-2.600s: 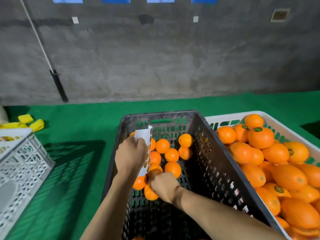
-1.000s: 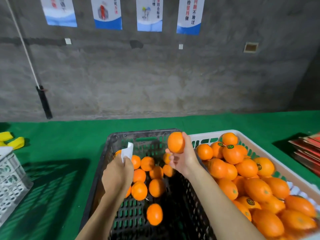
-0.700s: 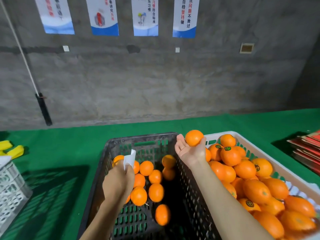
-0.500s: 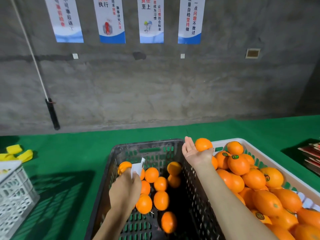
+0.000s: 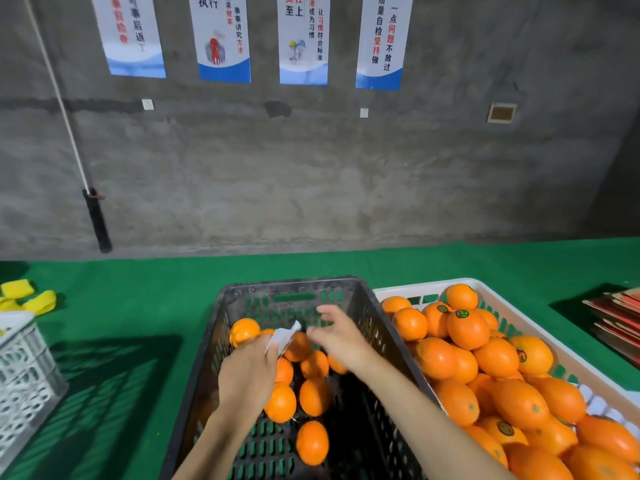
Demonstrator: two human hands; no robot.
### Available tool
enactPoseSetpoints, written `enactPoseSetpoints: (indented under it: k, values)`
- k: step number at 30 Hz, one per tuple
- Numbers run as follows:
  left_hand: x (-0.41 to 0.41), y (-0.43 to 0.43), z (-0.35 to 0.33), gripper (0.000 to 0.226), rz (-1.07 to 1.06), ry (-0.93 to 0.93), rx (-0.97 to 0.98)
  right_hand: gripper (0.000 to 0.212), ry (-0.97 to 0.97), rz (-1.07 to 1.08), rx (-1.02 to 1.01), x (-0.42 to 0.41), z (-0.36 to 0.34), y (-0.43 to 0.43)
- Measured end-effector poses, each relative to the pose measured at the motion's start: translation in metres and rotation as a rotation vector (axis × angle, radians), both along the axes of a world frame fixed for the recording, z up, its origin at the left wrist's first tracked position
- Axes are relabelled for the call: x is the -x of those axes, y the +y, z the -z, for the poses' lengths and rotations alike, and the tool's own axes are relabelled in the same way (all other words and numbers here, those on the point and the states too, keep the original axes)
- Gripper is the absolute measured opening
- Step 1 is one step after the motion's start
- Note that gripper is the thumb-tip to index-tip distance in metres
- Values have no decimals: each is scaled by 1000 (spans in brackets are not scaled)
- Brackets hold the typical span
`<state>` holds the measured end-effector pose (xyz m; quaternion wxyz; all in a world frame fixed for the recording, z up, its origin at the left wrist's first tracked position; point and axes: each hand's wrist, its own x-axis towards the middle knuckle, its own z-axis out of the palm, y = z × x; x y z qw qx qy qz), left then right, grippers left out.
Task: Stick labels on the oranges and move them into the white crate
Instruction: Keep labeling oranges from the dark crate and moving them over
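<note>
while the left hand (image 5: 247, 372) grips a white label sheet (image 5: 284, 337) in its curled fingers above the black crate (image 5: 291, 283), the right hand (image 5: 341, 339) hovers just beside the sheet's tip with its fingers spread apart and holding nothing. both hands sit inside the black crate's rim, toward its far end. the loose oranges (image 5: 313, 396) lie clustered on the crate floor under and just nearer than the hands, with one more lying apart, closer to the camera; the near right part of the floor is bare dark mesh. the black crate's right wall runs tight along the white crate (image 5: 424, 289); whether the two touch i cannot tell. the labelled oranges (image 5: 467, 329) there are heaped above its rim. green matting (image 5: 138, 306) lies open on the left, between the black crate and a grey crate (image 5: 27, 375) at the frame edge. a stack of red cartons (image 5: 620, 323) sits well apart on the far right, yellow pieces (image 5: 24, 299) on the far left.
</note>
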<state>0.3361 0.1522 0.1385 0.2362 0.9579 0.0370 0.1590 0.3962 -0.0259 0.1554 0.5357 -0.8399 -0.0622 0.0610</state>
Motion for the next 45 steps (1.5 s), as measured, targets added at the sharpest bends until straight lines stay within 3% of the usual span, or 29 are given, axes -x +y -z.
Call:
enactPoseSetpoints:
  k: [2,4,5,9,14,16,18,21,24,27,30,34,36,42,45]
  values:
    - [3,1,-3,33,141,-18,1,60,-248,-152,493,14,13,5]
    - [11,1,-11,27,279,-11,114,33,-375,-227,653,31,11,3]
    - [19,-1,-19,26,309,-5,153,21,-395,-235,622,40,6,2]
    - [51,-1,-61,25,252,-135,185,23,-543,-195,404,80,-36,-9]
    - [90,36,-105,10,246,-102,217,17,-501,-99,13,124,-89,-20]
    - [102,48,-117,4,229,-154,479,17,-482,-47,-114,138,-103,-20]
    - [114,46,-130,18,223,-142,858,16,-482,10,-207,151,-113,-18]
    - [130,36,-140,25,269,18,1049,17,-472,89,-326,174,-124,-14]
    - [150,25,-149,25,339,50,1052,18,-421,150,-449,193,-132,-17]
    - [170,12,-152,26,361,18,981,18,-380,167,-448,210,-142,-33]
    - [194,2,-153,25,325,4,900,21,-360,84,-325,227,-152,-65]
    - [216,-19,-143,49,177,-54,625,30,-282,3,-208,244,-143,-106]
    - [229,-36,-136,52,191,-41,587,35,-292,-6,-172,255,-132,-126]
    - [277,-79,-76,44,211,302,717,41,-149,-126,-68,297,-68,-193]
    - [292,-104,-34,28,224,509,745,37,-44,-163,-43,308,-24,-216]
